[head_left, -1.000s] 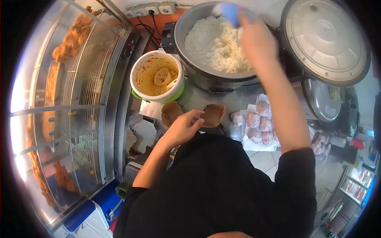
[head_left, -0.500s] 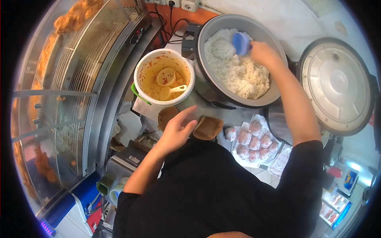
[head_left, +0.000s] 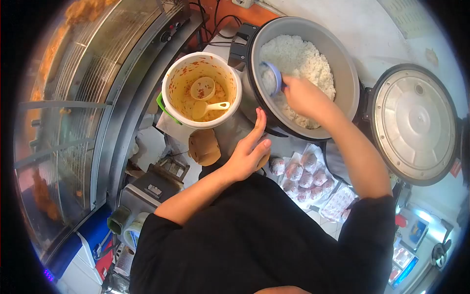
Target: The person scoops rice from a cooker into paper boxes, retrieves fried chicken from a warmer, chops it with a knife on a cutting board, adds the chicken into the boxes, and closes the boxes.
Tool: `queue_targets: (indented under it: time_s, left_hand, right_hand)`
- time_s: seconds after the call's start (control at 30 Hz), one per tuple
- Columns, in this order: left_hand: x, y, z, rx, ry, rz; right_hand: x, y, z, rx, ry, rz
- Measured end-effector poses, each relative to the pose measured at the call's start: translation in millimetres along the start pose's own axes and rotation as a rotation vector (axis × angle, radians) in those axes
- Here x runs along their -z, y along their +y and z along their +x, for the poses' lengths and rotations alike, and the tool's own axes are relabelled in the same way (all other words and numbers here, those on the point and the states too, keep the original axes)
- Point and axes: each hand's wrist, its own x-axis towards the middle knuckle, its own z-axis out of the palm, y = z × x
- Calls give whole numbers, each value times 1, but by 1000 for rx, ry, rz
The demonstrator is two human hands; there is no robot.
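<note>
Head view: The blue scoop (head_left: 277,77) has moved from over the far part of the rice (head_left: 313,66) to the left inner wall of the cooker (head_left: 345,85), and rice now shows in its cup. The left hand (head_left: 244,158) has shifted toward the cooker, covering most of the right-hand paper box (head_left: 263,161), visible in full half a second earlier.

The right hand (head_left: 307,100) has its grip clenched on the handle of the blue scoop; the cup projects to the left of the fingers, inside the cooker. The left hand's grip is released, fingers extended, near the bucket (head_left: 168,90); contact with the right-hand paper box cannot be determined. The other paper box (head_left: 204,147) sits below the bucket. Wrapped bundles (head_left: 306,179) lie beneath the right forearm's left side.
</note>
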Motion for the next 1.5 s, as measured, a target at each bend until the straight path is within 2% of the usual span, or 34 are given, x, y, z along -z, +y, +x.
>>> queue_targets:
  time_s: [0.07,0.13,0.27,0.37,0.43,0.47,0.5,0.53,0.57,0.63,0.7,0.87,0.97,1.03,1.1,1.17,1.3,1.37,1.43,1.5]
  left_hand:
    - [-1,-1,-1,19,2,-46]
    - [-2,1,-1,45,18,-95]
    - [8,-8,0,-7,-9,26]
    - [27,-2,-4,-35,-11,54]
    - [48,14,-11,233,-29,52]
    - [56,5,-16,158,77,122]
    - [64,3,-22,162,62,134]
    - [71,0,-33,165,165,128]
    - [78,-2,-45,183,257,123]
    - [93,-2,-70,303,308,171]
    - [107,-3,-93,364,320,138]
    - [162,-23,-127,543,198,253]
    - [201,-36,-134,680,97,261]
    - [225,-45,-131,865,-46,328]
    - [238,-54,-126,902,-97,415]
    - [246,-66,-121,922,-151,578]
    - [246,-66,-121,853,-192,549]
    - [249,-67,-129,844,-141,493]
    - [252,-67,-138,868,-154,473]
    - [253,-70,-148,885,-164,448]
  right_hand:
    - [8,-15,-22,-15,-14,30]
    - [14,-26,-40,-104,-59,-107]
    - [28,-29,-62,-153,-97,-162]
    - [32,18,-68,53,-11,141]
    - [35,36,-79,85,-5,327]
    - [39,38,-86,85,8,334]
    - [46,35,-99,-46,-89,568]
    - [46,31,-113,-187,-187,813]
    - [36,26,-127,-196,-104,922]
    - [18,16,-153,-246,-12,1073]
    - [3,-4,-179,-303,39,1203]
    - [-50,-39,-225,-524,50,1228]
    - [-89,-60,-234,-691,19,1127]
    - [-123,-73,-225,-755,70,853]
    - [-174,-76,-210,-671,112,305]
    - [-217,-90,-180,-672,70,-33]
    - [-250,-100,-156,-707,145,-75]
    - [-228,-102,-162,-741,181,-31]
    - [-184,-106,-169,-756,121,-74]
    - [-158,-100,-177,-712,174,81]
